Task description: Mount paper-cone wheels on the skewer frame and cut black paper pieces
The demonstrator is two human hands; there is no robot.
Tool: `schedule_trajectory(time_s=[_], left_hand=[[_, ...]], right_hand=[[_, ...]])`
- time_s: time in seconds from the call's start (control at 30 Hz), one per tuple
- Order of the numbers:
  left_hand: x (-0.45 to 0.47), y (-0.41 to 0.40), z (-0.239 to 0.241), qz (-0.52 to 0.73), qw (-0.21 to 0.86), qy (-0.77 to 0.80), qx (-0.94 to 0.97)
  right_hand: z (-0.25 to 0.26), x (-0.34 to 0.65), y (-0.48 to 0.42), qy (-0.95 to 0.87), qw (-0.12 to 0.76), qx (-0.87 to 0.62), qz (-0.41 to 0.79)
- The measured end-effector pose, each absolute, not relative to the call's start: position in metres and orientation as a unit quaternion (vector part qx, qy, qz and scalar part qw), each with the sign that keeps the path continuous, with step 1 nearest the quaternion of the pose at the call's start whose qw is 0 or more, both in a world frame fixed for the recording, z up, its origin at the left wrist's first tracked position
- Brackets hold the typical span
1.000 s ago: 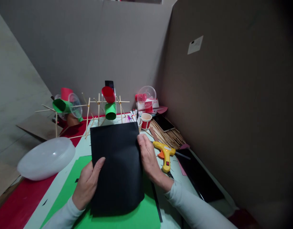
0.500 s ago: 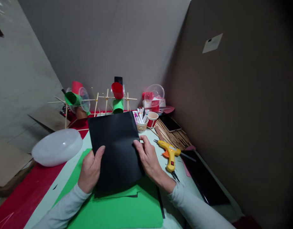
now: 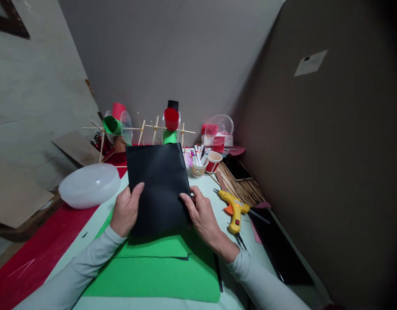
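A black sheet [image 3: 161, 198], paper or thin foam by its look, is held up in front of me and tilted toward me. My left hand [image 3: 126, 211] grips its left edge, thumb on the front face. My right hand [image 3: 201, 213] pinches the right edge with the thumb in front and fingers partly behind. Beneath it lie green sheets [image 3: 153, 277], stacked on the pale table, with slivers of black showing at their edges. The fingers behind the sheet are hidden.
A yellow glue gun [image 3: 235, 209] lies to the right, near wooden sticks [image 3: 250, 189], a phone [image 3: 237, 168] and a dark glossy panel [image 3: 282, 249]. Behind stand a cup of markers [image 3: 198, 165], a red-white cup [image 3: 214, 161] and stick-and-cylinder models [image 3: 171, 120]. A translucent bowl [image 3: 90, 185] sits left.
The view has turned a little to the left, so the surroundings sit further right. The black sheet has risen slightly from the green sheets, both hands still on it.
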State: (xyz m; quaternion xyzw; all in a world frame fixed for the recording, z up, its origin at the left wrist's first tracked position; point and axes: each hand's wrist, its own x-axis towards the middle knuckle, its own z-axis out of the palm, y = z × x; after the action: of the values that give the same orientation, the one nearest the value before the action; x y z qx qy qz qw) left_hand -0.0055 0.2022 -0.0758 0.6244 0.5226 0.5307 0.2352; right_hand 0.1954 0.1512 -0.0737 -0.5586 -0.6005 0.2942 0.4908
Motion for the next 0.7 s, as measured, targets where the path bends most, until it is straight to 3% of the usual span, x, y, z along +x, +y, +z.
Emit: schedule_trajectory(time_s=[0.37, 0.7], left_hand=[[-0.013, 0.212, -0.078, 0.554, 0.188, 0.505, 0.634], [-0.013, 0.214, -0.076, 0.56, 0.234, 0.488, 0.627]], right_hand=[[-0.076, 0.193, 0.148, -0.581, 0.466, -0.509, 0.43], [-0.076, 0.193, 0.149, -0.553, 0.467, -0.471, 0.503]])
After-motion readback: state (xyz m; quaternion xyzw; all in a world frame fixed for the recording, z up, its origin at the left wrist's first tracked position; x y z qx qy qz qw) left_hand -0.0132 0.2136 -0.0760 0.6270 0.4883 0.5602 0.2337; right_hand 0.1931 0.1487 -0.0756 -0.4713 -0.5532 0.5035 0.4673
